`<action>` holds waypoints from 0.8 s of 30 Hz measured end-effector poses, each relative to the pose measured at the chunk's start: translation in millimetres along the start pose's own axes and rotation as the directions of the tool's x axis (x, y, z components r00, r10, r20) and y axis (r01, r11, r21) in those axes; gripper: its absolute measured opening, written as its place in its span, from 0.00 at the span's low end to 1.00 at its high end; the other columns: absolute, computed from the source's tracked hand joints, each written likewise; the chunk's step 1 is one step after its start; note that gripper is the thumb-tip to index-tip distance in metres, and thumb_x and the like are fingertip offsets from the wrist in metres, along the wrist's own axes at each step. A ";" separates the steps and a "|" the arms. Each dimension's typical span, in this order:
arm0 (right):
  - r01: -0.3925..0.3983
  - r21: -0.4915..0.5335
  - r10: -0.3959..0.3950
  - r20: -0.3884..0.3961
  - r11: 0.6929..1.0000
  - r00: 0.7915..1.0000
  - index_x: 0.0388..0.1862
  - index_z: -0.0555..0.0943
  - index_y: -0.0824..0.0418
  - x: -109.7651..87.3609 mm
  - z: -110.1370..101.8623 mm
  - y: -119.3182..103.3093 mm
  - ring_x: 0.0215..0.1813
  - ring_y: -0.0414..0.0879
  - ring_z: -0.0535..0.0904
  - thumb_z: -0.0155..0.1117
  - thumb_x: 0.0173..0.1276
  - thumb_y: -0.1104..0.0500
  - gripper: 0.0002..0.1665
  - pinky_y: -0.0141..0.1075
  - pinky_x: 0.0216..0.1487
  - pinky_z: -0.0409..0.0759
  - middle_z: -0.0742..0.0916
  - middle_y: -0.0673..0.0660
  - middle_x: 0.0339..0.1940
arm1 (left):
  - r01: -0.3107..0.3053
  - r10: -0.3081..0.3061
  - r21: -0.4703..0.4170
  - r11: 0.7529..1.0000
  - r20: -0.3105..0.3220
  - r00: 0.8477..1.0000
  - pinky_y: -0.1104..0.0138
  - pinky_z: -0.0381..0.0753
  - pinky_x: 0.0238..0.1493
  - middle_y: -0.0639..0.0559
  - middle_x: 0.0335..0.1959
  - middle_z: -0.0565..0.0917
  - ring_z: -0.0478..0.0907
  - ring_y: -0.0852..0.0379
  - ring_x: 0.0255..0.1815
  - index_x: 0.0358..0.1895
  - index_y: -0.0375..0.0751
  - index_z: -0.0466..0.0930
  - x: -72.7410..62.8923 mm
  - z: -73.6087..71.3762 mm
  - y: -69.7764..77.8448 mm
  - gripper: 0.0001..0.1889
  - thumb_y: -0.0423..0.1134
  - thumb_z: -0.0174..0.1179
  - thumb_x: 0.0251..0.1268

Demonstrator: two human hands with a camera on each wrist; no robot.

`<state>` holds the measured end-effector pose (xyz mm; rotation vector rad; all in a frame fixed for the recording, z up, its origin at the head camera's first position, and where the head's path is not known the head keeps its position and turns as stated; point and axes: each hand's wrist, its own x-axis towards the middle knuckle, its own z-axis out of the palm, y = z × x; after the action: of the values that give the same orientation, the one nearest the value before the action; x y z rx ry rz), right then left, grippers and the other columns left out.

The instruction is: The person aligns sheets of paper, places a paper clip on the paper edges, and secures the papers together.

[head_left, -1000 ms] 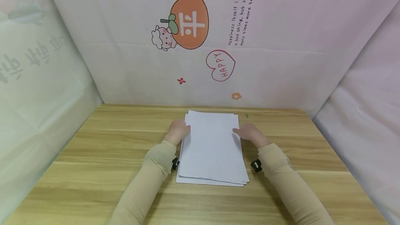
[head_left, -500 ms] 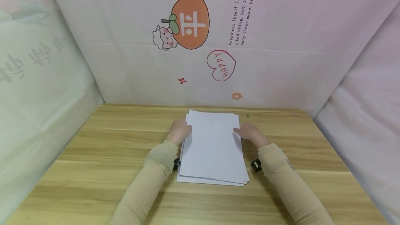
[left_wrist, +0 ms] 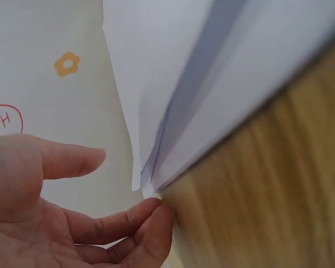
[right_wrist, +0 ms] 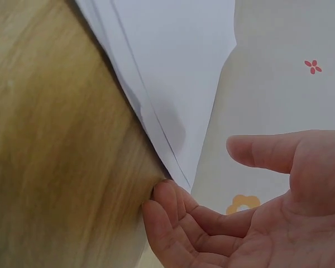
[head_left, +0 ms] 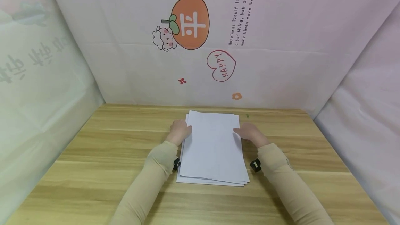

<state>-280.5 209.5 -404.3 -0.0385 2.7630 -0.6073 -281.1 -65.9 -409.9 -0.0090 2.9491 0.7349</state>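
A stack of white paper sheets (head_left: 215, 148) lies on the wooden table, its sheets slightly out of line at the lower edge. At the stack's left side is my left hand (head_left: 179, 131). In the left wrist view its fingertips (left_wrist: 159, 209) meet the paper's edge near the tabletop, while the thumb stands apart from them. My right hand (head_left: 250, 133) is at the right side, thumb pointing over the sheets. The right wrist view shows its bent fingertips (right_wrist: 164, 195) right at the paper edge, thumb raised and nothing pinched.
A wooden table (head_left: 109, 155) extends around the stack. White printed cloth (head_left: 140, 72) rises behind it, with more cloth at both sides. A small green mark (head_left: 247, 116) is on the table past the stack's far right corner. Black wrist devices (head_left: 255, 165) sit by both sleeves.
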 end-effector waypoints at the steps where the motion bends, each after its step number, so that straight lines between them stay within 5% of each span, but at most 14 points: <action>1: 0.001 0.003 -0.001 0.002 1.000 1.000 0.10 0.59 0.54 -0.2 -0.1 0.0 0.15 0.40 0.63 0.46 0.72 0.46 0.30 0.31 0.22 0.65 0.66 0.48 0.09 | -0.001 0.001 0.001 1.000 -0.001 1.000 0.58 0.74 0.38 0.38 0.33 0.78 0.73 0.45 0.37 0.27 0.32 0.77 -0.1 -0.1 0.2 0.19 0.44 0.49 0.70; 9: 0.004 0.010 -0.004 0.007 1.000 1.000 0.09 0.58 0.54 -1.9 -0.7 -0.7 0.14 0.40 0.62 0.46 0.72 0.46 0.30 0.30 0.22 0.67 0.64 0.47 0.08 | -0.023 0.023 0.045 0.999 0.001 1.000 0.52 0.74 0.52 0.32 0.46 0.81 0.75 0.38 0.49 0.36 0.25 0.80 1.1 -0.3 2.0 0.23 0.47 0.50 0.70; 24: -0.010 0.045 0.010 0.009 0.999 1.000 0.12 0.62 0.55 -1.9 -0.2 -1.3 0.18 0.42 0.70 0.46 0.72 0.47 0.28 0.34 0.29 0.74 0.69 0.49 0.12 | -0.030 0.030 0.063 0.998 -0.002 1.000 0.50 0.71 0.58 0.31 0.51 0.80 0.73 0.35 0.55 0.46 0.23 0.79 5.6 3.4 0.6 0.26 0.50 0.52 0.69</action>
<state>-278.8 208.6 -403.0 -0.0171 2.7379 -0.6652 -286.4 -63.7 -413.2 0.0395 2.9796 0.6462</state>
